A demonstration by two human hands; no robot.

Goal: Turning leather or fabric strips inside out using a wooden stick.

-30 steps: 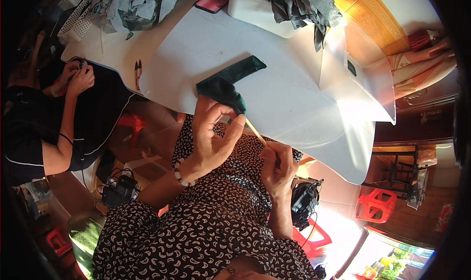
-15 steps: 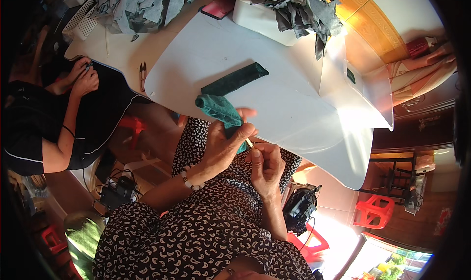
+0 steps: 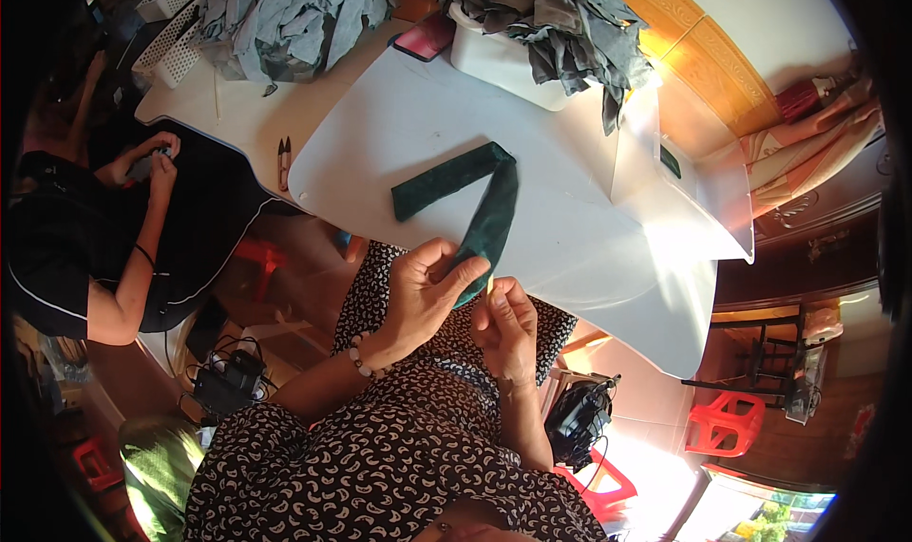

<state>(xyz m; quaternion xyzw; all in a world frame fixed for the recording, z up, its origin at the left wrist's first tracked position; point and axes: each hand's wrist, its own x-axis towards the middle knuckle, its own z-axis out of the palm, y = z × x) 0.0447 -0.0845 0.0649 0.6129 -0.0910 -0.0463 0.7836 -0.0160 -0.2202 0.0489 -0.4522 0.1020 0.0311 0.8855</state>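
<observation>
A dark green velvety fabric strip [image 3: 489,217] is pinched at its near end between the thumb and fingers of my left hand [image 3: 415,300]. From there it stretches away over the white table. Its far end meets a second green length [image 3: 439,183] lying flat, making a bent shape; I cannot tell if both are one piece. My right hand [image 3: 510,328] is closed just to the right, thumb and forefinger pinching a thin pale yellow stick-like piece [image 3: 490,284] against the fabric's end. What the stick belongs to is hidden.
The white tabletop [image 3: 380,105] carries a white bin [image 3: 494,62] heaped with grey cloth pieces [image 3: 570,19]. A red-screened phone [image 3: 425,37] lies beside it. Two snips [image 3: 284,162] and another grey cloth pile [image 3: 294,24] lie to the left, where a co-worker's hands [image 3: 147,157] hold something small.
The green fabric in my left hand was bunched and folded upright; now it lies stretched flat toward the far strip. Both hands stay close together, the right still pinching the pale stick.
</observation>
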